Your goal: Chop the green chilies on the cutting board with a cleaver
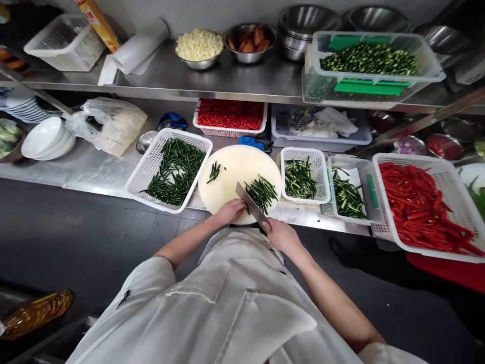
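My right hand (281, 234) is closed around the handle of a kitchen knife (251, 204), its broad blade angled across the front of a round cutting board (222, 194). Close to the blade's left side, the bunched fingers of my left hand (230, 211) press on a green chili; only a dark green bit of it shows. Right of the blade lies a pile of cut green chilies (262, 194). A few whole green chilies (214, 172) rest at the board's upper left. Left of the board, a white basket (131, 184) holds many more whole ones.
At right stand a small basket (326, 194) and a clear tub (374, 215) of cut green chilies, then a large basket (386, 230) of red chilies. A steel shelf (235, 83) with bowls runs above the counter. An oil bottle (38, 313) is at lower left.
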A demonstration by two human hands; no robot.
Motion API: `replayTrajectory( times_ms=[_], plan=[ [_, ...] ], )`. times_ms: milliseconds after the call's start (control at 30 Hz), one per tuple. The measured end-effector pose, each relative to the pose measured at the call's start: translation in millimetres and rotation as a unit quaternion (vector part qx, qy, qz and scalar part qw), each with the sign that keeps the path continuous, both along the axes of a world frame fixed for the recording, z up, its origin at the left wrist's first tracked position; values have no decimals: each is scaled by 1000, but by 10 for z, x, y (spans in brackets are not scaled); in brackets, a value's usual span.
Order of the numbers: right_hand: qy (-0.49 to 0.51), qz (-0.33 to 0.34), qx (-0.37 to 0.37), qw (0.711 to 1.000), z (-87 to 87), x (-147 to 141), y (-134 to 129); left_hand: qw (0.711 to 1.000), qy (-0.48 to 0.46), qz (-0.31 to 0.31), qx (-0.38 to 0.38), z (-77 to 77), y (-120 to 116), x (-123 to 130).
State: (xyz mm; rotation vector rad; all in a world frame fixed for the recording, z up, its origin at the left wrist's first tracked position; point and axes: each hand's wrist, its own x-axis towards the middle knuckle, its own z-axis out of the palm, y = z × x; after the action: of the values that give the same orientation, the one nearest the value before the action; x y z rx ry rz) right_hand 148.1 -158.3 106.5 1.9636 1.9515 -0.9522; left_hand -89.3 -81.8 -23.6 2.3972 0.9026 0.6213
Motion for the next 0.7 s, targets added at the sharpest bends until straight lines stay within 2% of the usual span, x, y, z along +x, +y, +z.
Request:
replayTrajectory(
  times_ms=[100, 233, 300, 333, 400, 467, 500, 533, 600, 700],
  plan=[
    [-7, -15, 10, 1000, -124, -222, 232, 1000, -5, -13, -5, 18, 27, 0],
    [29, -50, 69, 996, -236, -557, 586, 1000, 4, -26, 12, 83, 99, -70],
    [51, -78, 94, 991, -241, -587, 619, 999, 7, 3, 40, 126, 201, -181],
    [61, -91, 101, 989, -239, -558, 583, 997, 9, 44, 56, 147, 276, -264],
    [77, -96, 101, 987, -234, -431, 424, 982, 14, 170, 81, 183, 456, -472],
    [89, -67, 77, 991, -233, -257, 211, 951, 27, 296, 82, 203, 627, -701],
    [89, -44, 61, 993, -234, -169, 109, 939, 36, 335, 73, 207, 688, -807],
    [85, -22, 46, 995, -235, -89, 21, 931, 45, 357, 62, 207, 724, -899],
    [69, 7, 28, 997, -241, 32, -101, 930, 61, 360, 45, 204, 708, -1024],
    [35, -11, 30, 999, -247, 84, -144, 938, 69, 337, 53, 190, 497, -1020]
  ],
)
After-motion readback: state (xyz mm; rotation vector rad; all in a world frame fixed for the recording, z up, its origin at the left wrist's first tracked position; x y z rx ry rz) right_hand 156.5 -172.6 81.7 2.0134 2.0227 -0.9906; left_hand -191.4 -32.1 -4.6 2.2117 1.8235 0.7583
